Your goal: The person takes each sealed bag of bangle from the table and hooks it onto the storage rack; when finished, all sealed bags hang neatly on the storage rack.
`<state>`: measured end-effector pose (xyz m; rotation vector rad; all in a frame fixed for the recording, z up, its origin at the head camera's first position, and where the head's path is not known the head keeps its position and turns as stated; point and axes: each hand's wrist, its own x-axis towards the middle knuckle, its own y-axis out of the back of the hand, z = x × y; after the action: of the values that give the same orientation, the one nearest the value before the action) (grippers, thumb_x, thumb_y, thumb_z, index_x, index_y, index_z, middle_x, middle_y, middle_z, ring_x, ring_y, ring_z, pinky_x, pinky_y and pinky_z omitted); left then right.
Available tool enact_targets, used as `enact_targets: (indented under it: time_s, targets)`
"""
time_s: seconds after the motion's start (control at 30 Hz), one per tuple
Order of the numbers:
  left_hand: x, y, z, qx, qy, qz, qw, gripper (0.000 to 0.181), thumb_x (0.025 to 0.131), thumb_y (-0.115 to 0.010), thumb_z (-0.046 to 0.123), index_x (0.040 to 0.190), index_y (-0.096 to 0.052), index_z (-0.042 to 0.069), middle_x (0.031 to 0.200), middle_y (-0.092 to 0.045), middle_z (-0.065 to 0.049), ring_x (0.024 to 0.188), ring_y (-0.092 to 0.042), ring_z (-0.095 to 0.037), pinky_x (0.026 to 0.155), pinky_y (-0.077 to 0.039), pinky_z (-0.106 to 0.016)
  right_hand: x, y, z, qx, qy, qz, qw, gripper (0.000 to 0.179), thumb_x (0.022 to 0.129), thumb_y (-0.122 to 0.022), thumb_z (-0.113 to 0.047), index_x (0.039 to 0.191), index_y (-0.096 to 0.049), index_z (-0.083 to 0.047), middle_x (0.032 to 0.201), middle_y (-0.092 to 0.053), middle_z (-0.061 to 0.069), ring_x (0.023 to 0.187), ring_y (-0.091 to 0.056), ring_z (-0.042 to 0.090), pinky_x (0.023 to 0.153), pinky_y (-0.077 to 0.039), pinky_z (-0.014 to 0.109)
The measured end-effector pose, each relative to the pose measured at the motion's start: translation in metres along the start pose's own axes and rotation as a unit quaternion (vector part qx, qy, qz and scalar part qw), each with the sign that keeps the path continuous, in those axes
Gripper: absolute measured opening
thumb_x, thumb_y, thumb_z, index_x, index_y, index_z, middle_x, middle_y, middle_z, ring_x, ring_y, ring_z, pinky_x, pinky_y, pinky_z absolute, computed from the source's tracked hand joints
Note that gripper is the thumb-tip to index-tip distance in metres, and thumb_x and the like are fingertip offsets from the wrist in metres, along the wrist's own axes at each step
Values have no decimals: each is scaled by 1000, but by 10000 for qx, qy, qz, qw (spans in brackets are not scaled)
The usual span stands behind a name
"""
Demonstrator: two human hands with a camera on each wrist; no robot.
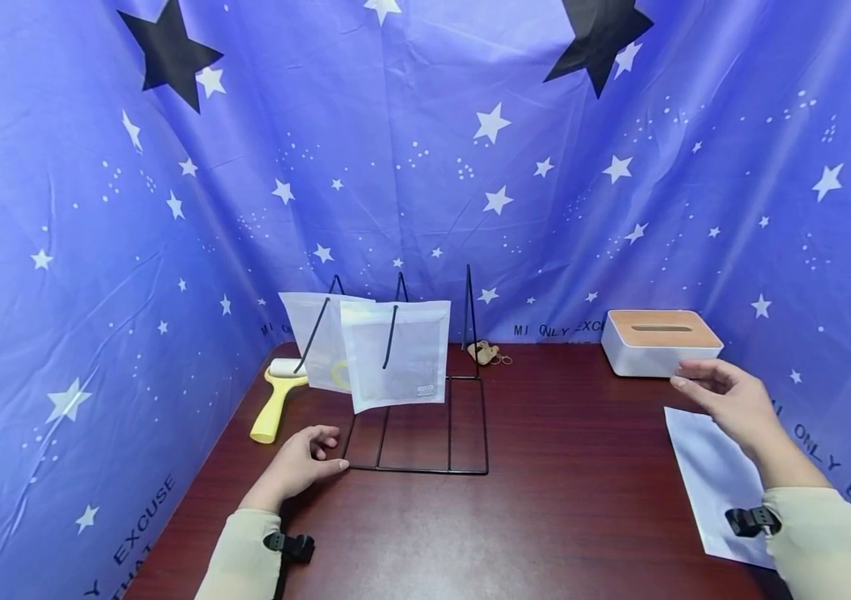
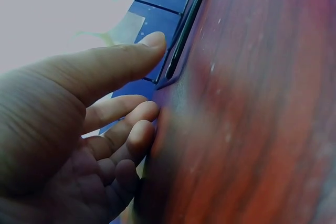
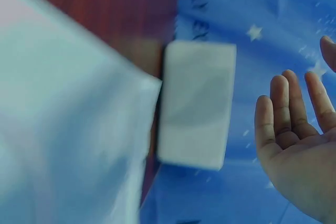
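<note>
A black wire rack [image 1: 433, 472] stands on the table with two white translucent pouches on its prongs, a front pouch [image 1: 398, 358] and a rear pouch [image 1: 312, 337]. My left hand [image 1: 301, 460] is at the rack's front left corner, fingers loosely curled and holding nothing. In the left wrist view the thumb [image 2: 126, 61] lies close to the black rod [image 2: 191, 24]; contact is unclear. My right hand [image 1: 728, 408] hovers above a flat white pouch [image 1: 713, 483] at the table's right side, its fingers relaxed with nothing in them. That pouch [image 3: 68, 114] looms large in the right wrist view.
A white tissue box [image 1: 631, 358] with a wooden lid stands at the back right, just beyond my right hand. Left of the rack lies a yellow-handled lint roller [image 1: 271, 412]. A small beige item [image 1: 481, 353] sits behind the rack. Starry blue curtains [image 1: 425, 167] surround the table.
</note>
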<state>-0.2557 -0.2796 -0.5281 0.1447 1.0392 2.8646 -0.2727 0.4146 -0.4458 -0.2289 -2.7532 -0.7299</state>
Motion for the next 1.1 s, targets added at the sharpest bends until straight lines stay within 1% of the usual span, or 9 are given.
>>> enact_targets:
  time_s: [0.13, 0.37, 0.43, 0.53, 0.6, 0.67, 0.8, 1.0, 1.1]
  targets:
    - [0, -1, 1, 40, 39, 10, 10000, 58, 80, -94, 21, 129, -69, 4, 108, -68, -2, 86, -57, -18, 75, -47, -31, 1, 13, 20, -258, -66, -209, 9994, 25, 97, -78, -22, 119, -69, -26, 101, -69, -30, 88, -62, -11, 69, -49, 14]
    - [0, -2, 4, 76, 56, 46, 9999, 54, 79, -94, 20, 126, -71, 5, 105, -66, -3, 85, -57, -18, 76, -47, -31, 1, 33, 45, -783, -253, -471, 9955, 36, 97, -79, -29, 125, -66, -9, 103, -70, -25, 88, -61, -13, 70, -49, 14]
    - [-1, -2, 4, 87, 48, 51, 9999, 53, 79, -94, 20, 125, -72, 6, 105, -66, -2, 85, -57, -18, 76, -47, -31, 1, 38, 50, -991, -278, -535, 9932, 44, 97, -78, -30, 128, -64, -2, 105, -73, -15, 87, -60, -14, 70, -50, 15]
    - [-1, -3, 3, 125, 22, 72, 9999, 52, 79, -94, 20, 124, -73, 7, 104, -66, -2, 85, -57, -18, 76, -47, -32, 1, 43, 55, -1276, -376, -685, 9887, 56, 98, -77, -31, 134, -59, 8, 112, -75, 11, 85, -57, -16, 68, -49, 15]
    - [-1, -3, 2, 178, -8, 85, 9998, 51, 79, -95, 21, 123, -73, 8, 103, -65, -1, 84, -56, -17, 75, -47, -32, 0, 46, 56, -1487, -458, -805, 9845, 61, 98, -76, -32, 136, -57, 11, 118, -71, 27, 85, -53, -17, 67, -48, 15]
    - [0, -4, 1, 224, -27, 99, 9997, 49, 79, -95, 21, 121, -74, 9, 102, -65, -1, 84, -56, -16, 76, -47, -32, -1, 49, 57, -1621, -585, -976, 9802, 65, 100, -74, -34, 138, -54, 14, 125, -66, 35, 86, -50, -18, 67, -47, 16]
    - [0, -5, 1, 299, -45, 140, 9994, 47, 78, -95, 21, 119, -75, 11, 101, -64, 0, 83, -55, -16, 76, -46, -32, -3, 54, 58, -1837, -735, -1131, 9737, 70, 100, -72, -38, 140, -51, 15, 132, -60, 39, 87, -44, -20, 68, -46, 16]
    - [0, -8, -1, 487, -24, 191, 9986, 45, 77, -96, 22, 117, -76, 15, 99, -63, 4, 82, -55, -14, 75, -46, -32, -4, 59, 61, -1817, -735, -1157, 9738, 70, 101, -72, -36, 141, -50, 17, 135, -56, 41, 87, -42, -23, 68, -45, 15]
    - [1, -9, -1, 523, -22, 185, 9985, 45, 77, -96, 22, 117, -76, 17, 99, -63, 5, 81, -54, -14, 75, -46, -33, -3, 60, 64, -1945, -767, -1260, 9697, 71, 101, -72, -38, 141, -50, 16, 136, -56, 41, 90, -47, -17, 69, -45, 16]
